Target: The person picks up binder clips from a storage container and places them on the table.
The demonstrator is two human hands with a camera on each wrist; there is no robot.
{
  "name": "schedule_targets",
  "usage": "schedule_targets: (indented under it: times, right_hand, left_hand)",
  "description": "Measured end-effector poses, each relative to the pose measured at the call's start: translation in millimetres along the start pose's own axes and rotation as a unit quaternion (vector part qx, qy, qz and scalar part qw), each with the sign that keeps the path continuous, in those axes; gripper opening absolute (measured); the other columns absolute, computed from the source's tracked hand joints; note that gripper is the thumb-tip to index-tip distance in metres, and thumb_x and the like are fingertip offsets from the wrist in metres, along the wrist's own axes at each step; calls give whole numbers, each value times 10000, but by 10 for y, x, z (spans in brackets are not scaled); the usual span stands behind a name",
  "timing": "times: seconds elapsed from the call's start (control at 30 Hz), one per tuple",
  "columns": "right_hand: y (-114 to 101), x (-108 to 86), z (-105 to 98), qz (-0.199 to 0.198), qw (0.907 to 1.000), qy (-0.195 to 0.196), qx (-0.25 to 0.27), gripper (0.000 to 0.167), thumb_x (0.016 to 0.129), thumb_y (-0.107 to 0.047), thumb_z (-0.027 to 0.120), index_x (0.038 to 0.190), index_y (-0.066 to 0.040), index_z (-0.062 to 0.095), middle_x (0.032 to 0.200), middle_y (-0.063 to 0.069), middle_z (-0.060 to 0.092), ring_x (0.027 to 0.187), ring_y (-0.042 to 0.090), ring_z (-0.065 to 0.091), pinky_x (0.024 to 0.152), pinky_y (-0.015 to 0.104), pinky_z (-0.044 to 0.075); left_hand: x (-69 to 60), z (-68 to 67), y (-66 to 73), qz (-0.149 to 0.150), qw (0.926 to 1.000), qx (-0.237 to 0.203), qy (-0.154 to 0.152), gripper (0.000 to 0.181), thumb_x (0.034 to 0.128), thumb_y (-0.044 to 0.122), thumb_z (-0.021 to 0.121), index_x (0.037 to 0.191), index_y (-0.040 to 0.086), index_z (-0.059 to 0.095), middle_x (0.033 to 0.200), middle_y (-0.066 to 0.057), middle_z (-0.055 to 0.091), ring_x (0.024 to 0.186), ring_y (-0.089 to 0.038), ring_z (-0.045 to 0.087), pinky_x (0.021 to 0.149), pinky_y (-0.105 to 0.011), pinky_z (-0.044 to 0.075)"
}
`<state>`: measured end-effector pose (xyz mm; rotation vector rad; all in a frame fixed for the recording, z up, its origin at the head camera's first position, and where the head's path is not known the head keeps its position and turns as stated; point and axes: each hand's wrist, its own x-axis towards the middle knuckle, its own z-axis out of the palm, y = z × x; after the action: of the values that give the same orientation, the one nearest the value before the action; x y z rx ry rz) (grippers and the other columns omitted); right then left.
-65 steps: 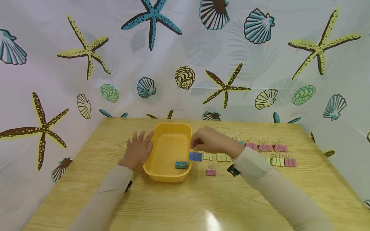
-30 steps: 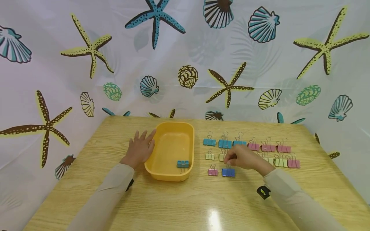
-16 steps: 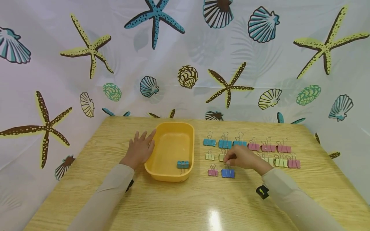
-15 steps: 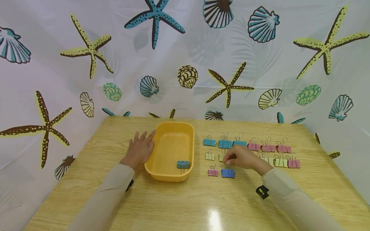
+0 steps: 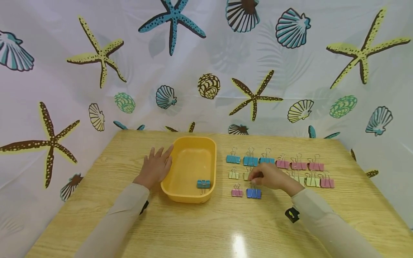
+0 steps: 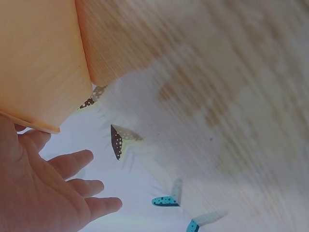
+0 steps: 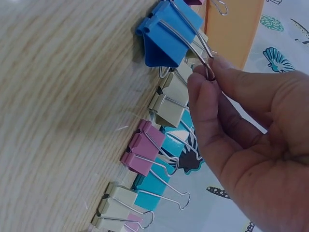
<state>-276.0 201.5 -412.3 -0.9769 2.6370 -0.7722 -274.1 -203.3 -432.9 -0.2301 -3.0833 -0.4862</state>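
Note:
My right hand point(image 5: 266, 175) pinches the wire handles of a blue binder clip point(image 5: 254, 194) between thumb and fingertips. In the right wrist view the same blue binder clip point(image 7: 169, 36) hangs body-away from the fingertips, at or close to the tabletop. A small pink binder clip point(image 5: 237, 193) lies just left of it. My left hand point(image 5: 154, 166) is spread at the left rim of a yellow plastic bin point(image 5: 171, 196), thumb side against it; in the left wrist view its fingers point(image 6: 72, 164) are extended. One teal binder clip point(image 5: 203, 184) lies inside the bin, near its front right corner.
Behind the right hand is a row of teal binder clips point(image 5: 233, 159) and pink binder clips point(image 5: 299, 166). A second row has cream binder clips point(image 5: 233, 175), partly hidden by the hand, and another pink binder clip point(image 5: 327, 183). A shell-patterned cloth point(image 5: 193, 46) encloses the wooden table point(image 5: 193, 229).
Since the oldest frame, my right hand has carried the blue binder clip from the bin's right rim rightward and nearer, beside the small pink clip. Over the last second both hands hardly move.

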Motion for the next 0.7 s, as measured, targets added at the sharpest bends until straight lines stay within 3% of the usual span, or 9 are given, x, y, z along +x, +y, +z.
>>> schedule_targets:
  times: [0.2,0.4,0.7]
  right_hand:
    - [-25,-12,-22,-108,9998,8,-139,111,914,-57,636,940,-48,744,847,32,712,657,37,570,585,233,475]
    - [-110,-11,-89,120,9998,68,-167,178,954,-118,592,990,-12,731,832,47,690,618,46,511,564,248,444]
    - [-508,219,-203,-41,9985,447,-328,177,959,-172,598,995,-68,737,824,-5,699,601,53,552,600,268,480]
  left_hand:
    - [-11,-9,-1,-19,10000,-40,-78,513,1057,335,251,1553,223,186,1547,-226,242,1406,-533,67,1063,-715,116]
    - [-16,-5,-1,-10,10000,-46,-71,514,1058,348,243,1553,218,191,1548,-235,231,1404,-538,64,1059,-721,113]
    - [19,27,-50,66,10000,24,-11,520,1056,363,223,1555,224,180,1554,-223,226,1404,-538,65,1060,-717,124]
